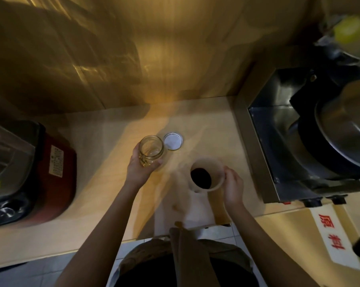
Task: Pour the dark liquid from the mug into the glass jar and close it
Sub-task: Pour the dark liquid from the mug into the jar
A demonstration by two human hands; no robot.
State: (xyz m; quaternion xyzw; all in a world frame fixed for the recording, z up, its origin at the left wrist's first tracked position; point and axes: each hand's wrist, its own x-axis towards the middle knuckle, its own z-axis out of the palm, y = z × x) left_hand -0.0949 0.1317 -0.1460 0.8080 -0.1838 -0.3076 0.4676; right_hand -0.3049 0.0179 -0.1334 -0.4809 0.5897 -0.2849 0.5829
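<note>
An empty clear glass jar [151,150] stands open-mouthed near the middle of the wooden counter [104,183], and my left hand [138,168] wraps around its near side. Its round white lid [173,141] lies flat just right of the jar, apart from it. A pale mug [206,176] holding dark liquid stands to the right and nearer to me. My right hand [233,186] touches the mug's right side, with the fingers curled at the rim or handle; the handle itself is hidden.
A red blender base with a clear pitcher [26,168] stands at the left. A steel box-shaped appliance [295,146] with a metal pan on it fills the right. A white label with red characters [332,235] sits at the front right. A wooden wall rises behind the counter.
</note>
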